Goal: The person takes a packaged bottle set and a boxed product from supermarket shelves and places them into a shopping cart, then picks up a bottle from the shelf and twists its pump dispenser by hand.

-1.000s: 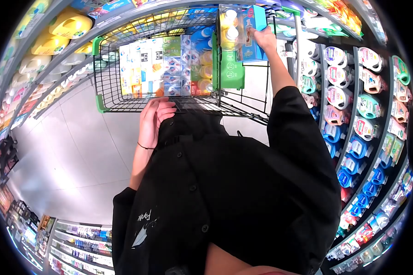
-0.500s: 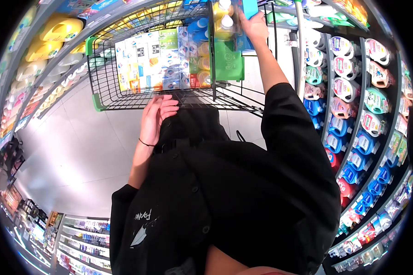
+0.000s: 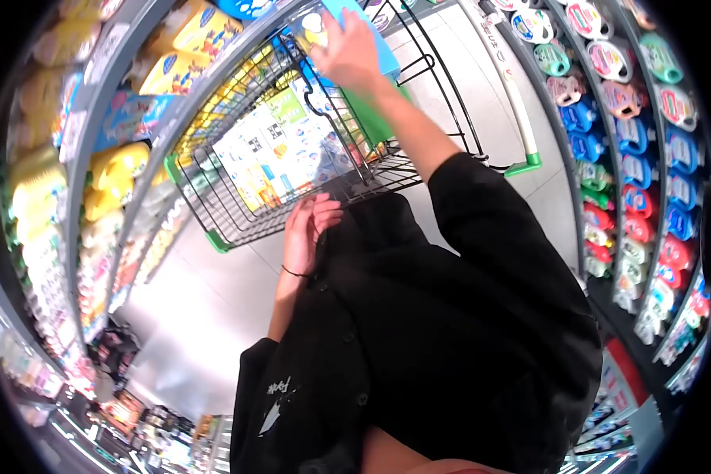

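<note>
My right hand (image 3: pixel 349 54) is slightly blurred at the far top, its fingers closed round a flat blue pack (image 3: pixel 385 57) above the shopping cart's near-right end. What the pack contains, I cannot make out. My left hand (image 3: pixel 306 227) is beside the near edge of the wire shopping cart (image 3: pixel 216 242), fingers loosely bent and apart, holding nothing. White patterned packs (image 3: pixel 292 142) fill much of the basket. A green panel (image 3: pixel 367 114) stands below my right wrist, partly covered by the wires.
Yellow bottles (image 3: pixel 118 170) and yellow bags (image 3: pixel 205 31) line the shelves on the left. Detergent bottles in blue, pink and green (image 3: pixel 632 134) fill the right-hand shelves. The cart's pale handle (image 3: pixel 509 87) with green ends is on the right, above the tiled floor (image 3: pixel 205 284).
My right hand has moved left and slightly up in view with the blue pack. The view has turned, so the cart appears tilted. My left hand stays near the cart's edge.
</note>
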Demonstrator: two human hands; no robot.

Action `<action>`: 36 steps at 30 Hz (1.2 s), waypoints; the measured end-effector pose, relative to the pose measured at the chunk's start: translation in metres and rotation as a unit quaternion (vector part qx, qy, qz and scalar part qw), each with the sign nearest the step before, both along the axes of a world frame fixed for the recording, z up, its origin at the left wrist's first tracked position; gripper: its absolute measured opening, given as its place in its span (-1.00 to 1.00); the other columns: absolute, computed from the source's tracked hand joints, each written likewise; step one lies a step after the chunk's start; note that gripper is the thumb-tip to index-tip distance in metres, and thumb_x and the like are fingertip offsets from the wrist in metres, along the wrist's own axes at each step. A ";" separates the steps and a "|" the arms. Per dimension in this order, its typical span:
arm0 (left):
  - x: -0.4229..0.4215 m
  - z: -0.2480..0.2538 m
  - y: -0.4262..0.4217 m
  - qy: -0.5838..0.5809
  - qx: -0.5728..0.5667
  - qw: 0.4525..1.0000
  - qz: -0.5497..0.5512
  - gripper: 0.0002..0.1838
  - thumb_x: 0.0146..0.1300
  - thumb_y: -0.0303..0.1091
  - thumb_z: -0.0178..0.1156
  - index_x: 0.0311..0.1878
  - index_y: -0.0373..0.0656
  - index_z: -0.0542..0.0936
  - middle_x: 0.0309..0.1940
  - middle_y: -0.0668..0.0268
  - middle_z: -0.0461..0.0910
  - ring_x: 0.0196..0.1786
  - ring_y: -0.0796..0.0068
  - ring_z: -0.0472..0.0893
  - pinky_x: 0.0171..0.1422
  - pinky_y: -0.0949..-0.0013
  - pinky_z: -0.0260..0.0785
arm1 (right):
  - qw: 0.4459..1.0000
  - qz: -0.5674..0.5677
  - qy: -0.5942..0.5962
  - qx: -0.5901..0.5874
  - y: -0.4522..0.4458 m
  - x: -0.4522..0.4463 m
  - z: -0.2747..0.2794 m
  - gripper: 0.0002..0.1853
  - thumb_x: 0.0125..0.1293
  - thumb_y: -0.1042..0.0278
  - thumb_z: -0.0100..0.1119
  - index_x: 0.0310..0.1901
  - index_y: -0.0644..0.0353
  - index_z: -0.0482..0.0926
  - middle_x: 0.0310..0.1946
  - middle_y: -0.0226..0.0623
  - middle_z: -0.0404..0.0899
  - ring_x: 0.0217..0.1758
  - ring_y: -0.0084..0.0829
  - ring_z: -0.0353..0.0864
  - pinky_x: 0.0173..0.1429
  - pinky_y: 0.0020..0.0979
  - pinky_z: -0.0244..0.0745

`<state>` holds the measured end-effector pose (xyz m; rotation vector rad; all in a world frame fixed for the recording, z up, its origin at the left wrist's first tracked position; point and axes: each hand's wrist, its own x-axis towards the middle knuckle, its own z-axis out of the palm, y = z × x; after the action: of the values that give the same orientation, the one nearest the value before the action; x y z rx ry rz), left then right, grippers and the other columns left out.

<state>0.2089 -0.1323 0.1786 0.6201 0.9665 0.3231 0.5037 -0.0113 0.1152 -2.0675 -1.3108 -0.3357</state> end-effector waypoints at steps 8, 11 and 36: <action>0.014 0.008 0.009 0.056 0.030 0.996 -0.069 -0.55 0.44 -0.10 -0.03 0.11 -0.34 0.43 -0.11 0.07 0.63 -0.10 0.29 0.65 0.07 0.29 0.48 | 0.961 0.066 0.263 -0.047 -0.044 -0.053 0.016 -0.63 0.31 0.17 0.06 0.08 0.14 0.57 0.16 0.00 0.48 0.23 -0.03 0.48 0.31 -0.05 0.36; 0.020 0.003 0.007 0.065 0.018 0.994 -0.082 -0.58 0.46 -0.20 -0.08 0.15 -0.38 0.41 -0.10 0.06 0.64 -0.11 0.28 0.66 0.05 0.30 0.48 | 0.945 0.075 0.318 -0.030 -0.059 -0.062 0.011 -0.67 0.30 0.19 0.09 0.01 0.12 0.61 0.17 -0.11 0.50 0.13 -0.03 0.55 0.28 -0.07 0.39; -0.024 0.007 0.039 0.036 0.028 0.997 -0.066 -0.54 0.45 -0.08 -0.04 0.12 -0.33 0.41 -0.10 0.06 0.62 -0.06 0.21 0.65 0.10 0.27 0.48 | 0.710 0.027 0.702 -0.052 -0.045 0.111 -0.151 -0.30 0.52 -0.25 -0.34 0.31 0.24 0.40 0.27 -0.26 0.45 0.31 -0.41 0.39 0.40 -0.37 0.23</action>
<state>0.1850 -0.0933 0.1859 0.7468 0.9831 0.2130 0.6151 -0.0560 -0.0362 -1.5519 -0.3614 1.1800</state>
